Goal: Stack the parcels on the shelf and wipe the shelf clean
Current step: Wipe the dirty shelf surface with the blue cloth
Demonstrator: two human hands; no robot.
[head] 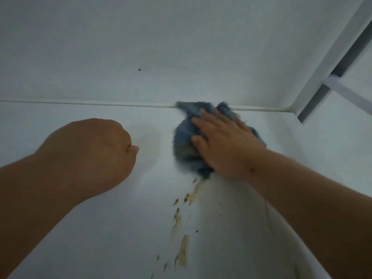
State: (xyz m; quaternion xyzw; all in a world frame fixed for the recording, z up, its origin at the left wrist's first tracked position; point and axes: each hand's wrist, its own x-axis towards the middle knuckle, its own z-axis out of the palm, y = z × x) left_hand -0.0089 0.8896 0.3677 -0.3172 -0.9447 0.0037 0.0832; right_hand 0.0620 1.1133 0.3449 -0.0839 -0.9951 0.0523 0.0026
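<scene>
A white shelf board (100,218) fills the lower view. My right hand (223,143) lies flat, fingers spread, pressing a blue fluffy cloth (185,146) onto the board close to its back edge. A trail of brownish smears (182,248) runs from just below the cloth toward the near edge. My left hand (96,152) is a closed fist resting on the board to the left of the cloth, with nothing visible in it. No parcels are in view.
The white back wall (181,47) rises behind a seam (80,103), with a small dark speck (139,69) on it. A white metal frame upright with a cross strap (330,77) stands at the right corner.
</scene>
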